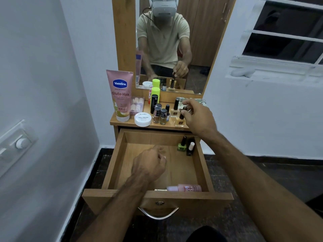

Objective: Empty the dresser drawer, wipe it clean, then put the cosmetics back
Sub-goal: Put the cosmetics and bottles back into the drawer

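Note:
The wooden drawer (114, 165) stands pulled out. Inside it, a green nail polish bottle (182, 146) and a dark bottle with a white cap (190, 148) stand at the back right, and a pink bottle (187, 187) lies at the front. My left hand (148, 165) hovers inside the drawer, fingers curled, nothing visible in it. My right hand (197, 116) is over the dresser top (122, 122), fingers pinched on the black cap of a peach nail polish bottle (180, 120). On the top stand a pink Vaseline tube (120, 95), a white round jar (142, 119) and several small bottles (160, 114).
A mirror (166, 46) rises behind the dresser top. White walls close in on the left and right, with a switch plate (15, 145) on the left wall. A barred window (286, 32) is at upper right. The drawer's metal handle (158, 213) faces me.

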`<state>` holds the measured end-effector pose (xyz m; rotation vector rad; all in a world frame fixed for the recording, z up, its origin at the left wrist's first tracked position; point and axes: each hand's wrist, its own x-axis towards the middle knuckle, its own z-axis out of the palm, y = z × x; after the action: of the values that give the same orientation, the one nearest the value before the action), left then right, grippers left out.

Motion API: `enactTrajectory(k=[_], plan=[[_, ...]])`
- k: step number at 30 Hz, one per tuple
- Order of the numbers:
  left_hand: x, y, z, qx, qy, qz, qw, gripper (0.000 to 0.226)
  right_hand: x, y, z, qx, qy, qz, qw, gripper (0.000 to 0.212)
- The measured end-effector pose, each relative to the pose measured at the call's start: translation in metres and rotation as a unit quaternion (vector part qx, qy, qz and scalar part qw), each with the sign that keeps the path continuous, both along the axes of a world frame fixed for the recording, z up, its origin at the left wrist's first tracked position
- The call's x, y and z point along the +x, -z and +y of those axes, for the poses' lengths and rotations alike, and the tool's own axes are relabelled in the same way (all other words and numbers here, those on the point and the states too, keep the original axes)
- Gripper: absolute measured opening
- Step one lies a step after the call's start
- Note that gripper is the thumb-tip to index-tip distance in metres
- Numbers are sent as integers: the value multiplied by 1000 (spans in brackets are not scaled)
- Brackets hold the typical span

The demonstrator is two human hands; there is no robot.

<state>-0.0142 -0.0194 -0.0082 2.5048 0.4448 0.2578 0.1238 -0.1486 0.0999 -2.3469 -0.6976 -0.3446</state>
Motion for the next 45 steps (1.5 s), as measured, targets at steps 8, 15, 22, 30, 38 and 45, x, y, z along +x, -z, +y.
enactTrajectory(k=[8,15,22,30,38,45], plan=[[-3,-3,-1,-6,8,-16,1000,37,-24,27,-19,-138,-71,73,985,15],[-4,-5,-3,5,3,-7,1000,39,-19,57,-27,-228,5,80,970,13],[-2,-3,-4,6,1,-7,1000,39,-11,65,-23,-222,40,77,971,14],[-3,-3,-3,3,5,-7,1000,39,-8,73,-23,-200,41,72,976,14],[-1,-2,-3,-3,6,-12,1000,38,-7,41,-11,-137,34,23,990,20],[-1,-3,-4,-10,4,-9,1000,37,21,4,29,-147,5,-22,989,72]])
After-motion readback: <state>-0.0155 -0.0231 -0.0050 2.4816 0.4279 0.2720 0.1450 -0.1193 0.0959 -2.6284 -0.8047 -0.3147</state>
